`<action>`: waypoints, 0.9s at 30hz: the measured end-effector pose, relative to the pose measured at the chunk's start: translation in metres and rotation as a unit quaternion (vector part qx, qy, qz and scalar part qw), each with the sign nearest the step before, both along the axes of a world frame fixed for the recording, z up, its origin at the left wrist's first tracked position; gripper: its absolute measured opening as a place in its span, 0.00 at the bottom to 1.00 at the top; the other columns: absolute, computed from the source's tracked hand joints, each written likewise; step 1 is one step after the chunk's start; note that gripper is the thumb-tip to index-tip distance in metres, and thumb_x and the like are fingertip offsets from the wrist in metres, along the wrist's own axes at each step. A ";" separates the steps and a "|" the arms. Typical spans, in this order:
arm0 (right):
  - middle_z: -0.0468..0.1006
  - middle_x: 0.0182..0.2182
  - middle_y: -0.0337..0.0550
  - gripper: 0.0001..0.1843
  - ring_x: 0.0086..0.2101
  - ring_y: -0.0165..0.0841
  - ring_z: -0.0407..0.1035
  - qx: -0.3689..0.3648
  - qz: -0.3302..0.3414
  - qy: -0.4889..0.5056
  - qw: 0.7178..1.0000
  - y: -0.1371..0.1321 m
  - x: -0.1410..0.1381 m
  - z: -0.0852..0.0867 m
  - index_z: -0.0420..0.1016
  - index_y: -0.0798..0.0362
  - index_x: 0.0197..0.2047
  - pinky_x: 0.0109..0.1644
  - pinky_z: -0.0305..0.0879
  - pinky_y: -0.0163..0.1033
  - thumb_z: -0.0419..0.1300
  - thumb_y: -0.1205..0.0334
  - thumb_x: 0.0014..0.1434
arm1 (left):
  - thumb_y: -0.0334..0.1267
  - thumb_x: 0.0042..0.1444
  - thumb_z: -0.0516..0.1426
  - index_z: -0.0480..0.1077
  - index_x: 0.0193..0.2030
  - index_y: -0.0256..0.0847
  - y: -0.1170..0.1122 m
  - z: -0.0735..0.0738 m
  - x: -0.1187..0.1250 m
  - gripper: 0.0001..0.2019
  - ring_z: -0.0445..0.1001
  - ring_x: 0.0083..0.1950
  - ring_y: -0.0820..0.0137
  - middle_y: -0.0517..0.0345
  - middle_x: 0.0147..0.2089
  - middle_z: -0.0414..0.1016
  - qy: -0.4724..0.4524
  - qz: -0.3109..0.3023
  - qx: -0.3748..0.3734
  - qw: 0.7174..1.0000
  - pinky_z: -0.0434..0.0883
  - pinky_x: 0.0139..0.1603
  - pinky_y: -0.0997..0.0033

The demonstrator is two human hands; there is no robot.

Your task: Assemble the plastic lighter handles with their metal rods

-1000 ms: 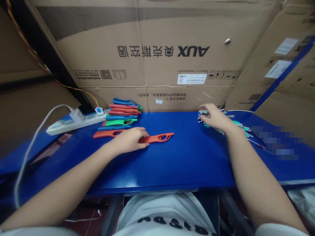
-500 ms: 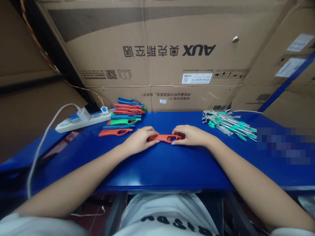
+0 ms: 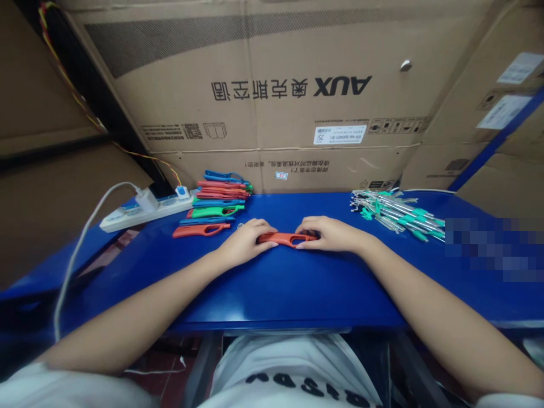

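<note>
Pinching the orange casing: left hand, right hand. Table's front edge lies well apart; casing pile left, rods right

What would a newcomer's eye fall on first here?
Probably the orange lighter casing held by the left hand's grip and right hand's grip, in the middle. Next, the upside-down AUX lettering on the cardboard behind. Colourful casings lie back left on the blue table, silver rods with green parts back right.

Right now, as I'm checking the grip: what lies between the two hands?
An orange handle spans the stretch, its one end in the left hand, the other in the right hand; the head view shows it.
</note>
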State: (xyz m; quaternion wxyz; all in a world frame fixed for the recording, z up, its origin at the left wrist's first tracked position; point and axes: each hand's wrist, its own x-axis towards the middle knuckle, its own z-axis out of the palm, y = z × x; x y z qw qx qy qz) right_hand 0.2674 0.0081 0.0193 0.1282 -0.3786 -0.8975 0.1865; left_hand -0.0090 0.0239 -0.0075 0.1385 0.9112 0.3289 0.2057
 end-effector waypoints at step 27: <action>0.79 0.31 0.41 0.16 0.28 0.31 0.66 -0.021 -0.149 -0.097 0.984 0.005 0.026 0.008 0.71 0.50 0.31 0.29 0.52 0.36 0.59 0.47 0.63 | 0.47 0.55 0.53 0.72 0.55 0.38 0.112 0.092 -0.110 0.24 0.71 0.57 0.55 0.44 0.55 0.70 0.072 0.301 0.201 0.929 0.68 0.59 0.59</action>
